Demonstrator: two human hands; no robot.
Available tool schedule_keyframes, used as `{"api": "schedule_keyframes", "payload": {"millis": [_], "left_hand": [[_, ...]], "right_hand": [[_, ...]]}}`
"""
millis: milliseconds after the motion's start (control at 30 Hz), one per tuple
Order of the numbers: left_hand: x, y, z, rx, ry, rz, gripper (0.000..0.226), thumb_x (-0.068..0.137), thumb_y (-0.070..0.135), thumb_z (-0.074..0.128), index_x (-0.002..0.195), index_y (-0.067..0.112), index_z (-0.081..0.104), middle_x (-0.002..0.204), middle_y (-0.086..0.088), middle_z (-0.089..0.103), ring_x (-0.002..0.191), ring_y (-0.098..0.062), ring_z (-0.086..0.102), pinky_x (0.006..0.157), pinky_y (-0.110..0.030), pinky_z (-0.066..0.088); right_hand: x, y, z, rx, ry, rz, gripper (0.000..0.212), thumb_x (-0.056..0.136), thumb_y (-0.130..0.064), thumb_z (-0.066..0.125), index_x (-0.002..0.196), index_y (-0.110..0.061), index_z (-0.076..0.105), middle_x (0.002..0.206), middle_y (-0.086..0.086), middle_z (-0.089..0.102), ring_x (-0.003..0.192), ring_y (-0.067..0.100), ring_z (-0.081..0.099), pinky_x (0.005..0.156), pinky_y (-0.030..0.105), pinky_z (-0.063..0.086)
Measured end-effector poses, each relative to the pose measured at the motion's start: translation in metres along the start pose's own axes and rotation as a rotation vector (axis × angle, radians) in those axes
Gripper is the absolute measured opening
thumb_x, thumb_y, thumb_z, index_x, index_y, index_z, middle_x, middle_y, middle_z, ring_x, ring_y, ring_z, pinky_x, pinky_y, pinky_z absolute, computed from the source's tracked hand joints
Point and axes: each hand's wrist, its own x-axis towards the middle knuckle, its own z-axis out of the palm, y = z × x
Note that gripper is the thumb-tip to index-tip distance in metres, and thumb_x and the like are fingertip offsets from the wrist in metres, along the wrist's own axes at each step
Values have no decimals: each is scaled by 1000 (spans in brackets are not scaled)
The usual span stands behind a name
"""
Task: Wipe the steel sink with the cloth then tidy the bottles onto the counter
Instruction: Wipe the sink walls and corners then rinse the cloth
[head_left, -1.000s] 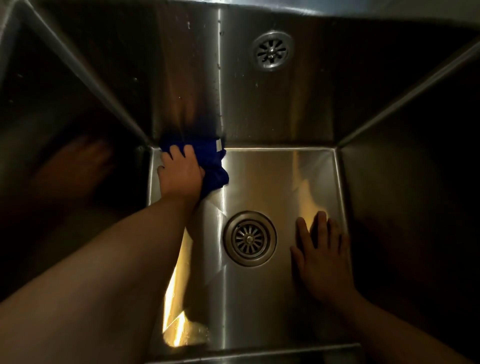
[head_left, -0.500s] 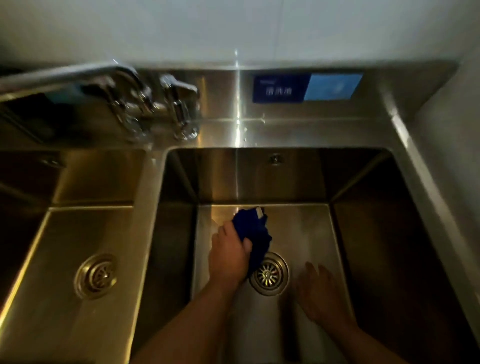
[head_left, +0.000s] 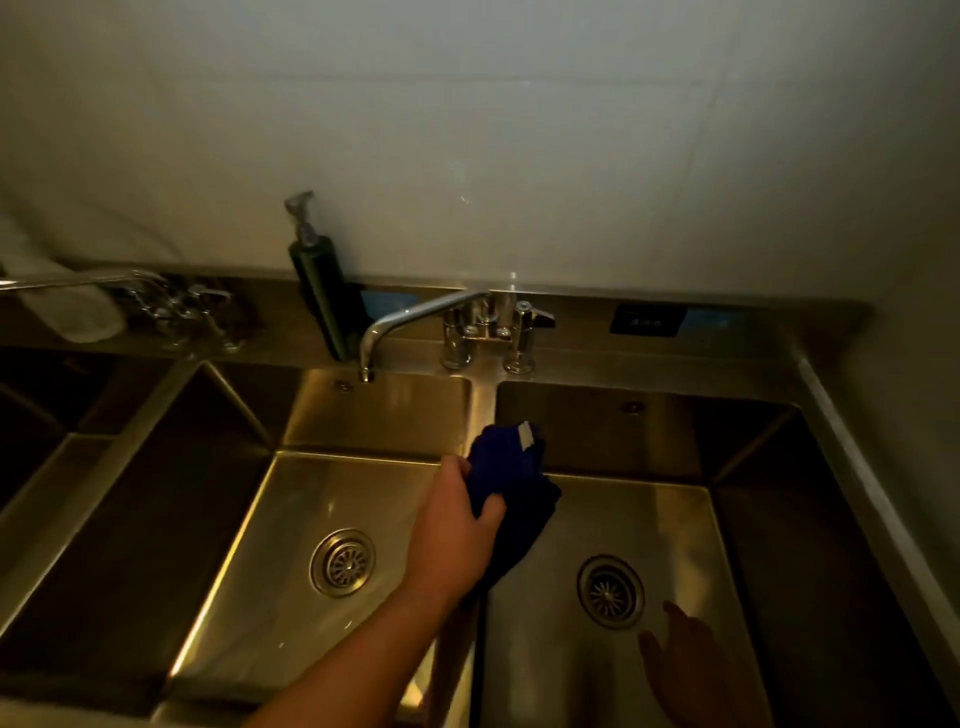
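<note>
One view only, from a camera worn on the person's head, looking forward and down over the steel sink (head_left: 675, 364) from just above its front edge. It takes in most of two basins, part of a third at the left, the tap (head_left: 415, 318) at the back and a wide stretch of wall (head_left: 519, 130) above; the left hand (head_left: 452, 525) and right hand (head_left: 680, 660) reach in from the bottom edge
</note>
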Motion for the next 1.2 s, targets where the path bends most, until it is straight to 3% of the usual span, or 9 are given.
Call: {"api": "schedule_keyframes", "payload": {"millis": [100, 233, 333, 400, 500, 633, 800, 1000, 1200], "left_hand": [[-11, -20, -49, 74, 47, -17, 19, 87, 24, 61, 99, 28, 47, 96, 7, 59, 85, -6, 59, 74, -31, 53], [-31, -54, -103, 210, 152, -93, 20, 85, 22, 63, 97, 21, 48, 93, 2, 59, 83, -14, 60, 70, -34, 51], [-51, -80, -135, 276, 167, -155, 21, 86, 20, 63, 100, 20, 47, 95, 1, 58, 82, -13, 61, 74, -35, 54], [-64, -96, -154, 309, 164, -162, 20, 86, 21, 63, 98, 21, 47, 93, 2, 58, 80, -11, 60, 74, -35, 55], [-76, -121, -181, 355, 136, -178, 19, 85, 23, 63, 94, 22, 46, 93, 2, 56, 81, -12, 57, 74, -36, 52], [-80, -156, -216, 394, 111, -161, 20, 84, 24, 64, 90, 21, 45, 92, 0, 55, 83, -16, 53, 73, -36, 48], [-68, -195, -270, 361, 102, -79, 21, 82, 21, 64, 89, 20, 44, 92, -1, 54, 91, -22, 51, 73, -36, 41], [-55, -229, -329, 386, 88, 53, 25, 82, 19, 63, 92, 23, 40, 96, 1, 50, 93, -17, 43, 76, -29, 33], [-44, -253, -371, 401, 60, 66, 25, 84, 22, 62, 98, 25, 41, 106, 0, 55, 97, -14, 42, 84, -32, 42]], "right_hand": [[-14, -22, 0, -98, 59, -105, 63, 95, -36, 50, 149, -19, 22, 149, 9, 34, 136, 23, 34, 110, 30, 28], [-32, -51, 0, -52, 96, -288, 49, 92, -27, 53, 138, -13, 43, 135, 11, 50, 121, 28, 49, 99, 33, 41], [-53, -71, 5, -81, 171, -345, 42, 92, -28, 52, 129, -9, 49, 126, 15, 52, 117, 31, 48, 99, 36, 39], [-68, -88, 8, -212, 205, -361, 49, 93, -35, 47, 137, -14, 41, 136, 12, 46, 126, 28, 42, 106, 36, 32], [-94, -116, 15, -218, 181, -388, 62, 97, -40, 43, 150, -21, 17, 156, 9, 19, 143, 26, 19, 115, 37, 19], [-128, -151, 34, -74, 196, -466, 62, 96, -32, 46, 150, -26, 16, 159, 6, 8, 146, 27, 4, 117, 41, 15], [-161, -197, 75, -92, 275, -423, 61, 95, -32, 48, 149, -26, 20, 158, 7, 12, 145, 27, 6, 118, 42, 18], [-201, -249, 130, -183, 295, -316, 65, 95, -35, 46, 150, -27, 14, 160, 8, 6, 147, 30, 2, 118, 42, 10], [-224, -294, 157, -376, 177, -281, 66, 93, -41, 42, 151, -28, 12, 160, 11, -1, 146, 34, -8, 116, 53, -2]]}}
